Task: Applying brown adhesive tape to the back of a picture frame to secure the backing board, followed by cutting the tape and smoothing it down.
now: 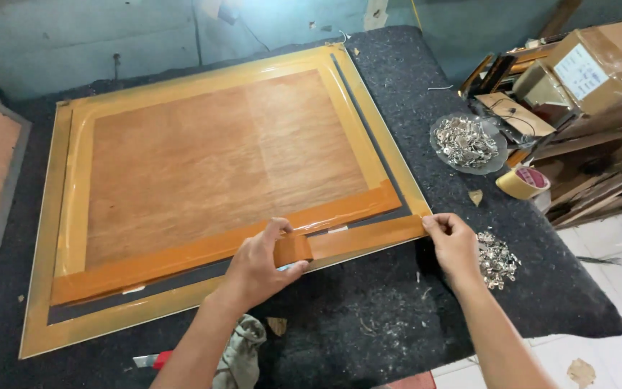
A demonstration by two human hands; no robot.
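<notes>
A large picture frame (203, 173) lies face down on a dark felt-covered table, its wooden backing board edged with brown tape. My left hand (262, 263) grips a roll of brown tape (293, 249) on the frame's near edge. A strip of tape (365, 236) runs from the roll to the frame's near right corner. My right hand (453, 243) presses the strip's end down at that corner.
A clear dish of small metal hangers (467, 142) and another tape roll (523, 181) sit at the right. Loose metal clips (497, 258) lie near my right hand. A red-handled cutter (151, 359) and a cloth (242, 353) lie at the near edge. Boxes and wood are stacked at the far right.
</notes>
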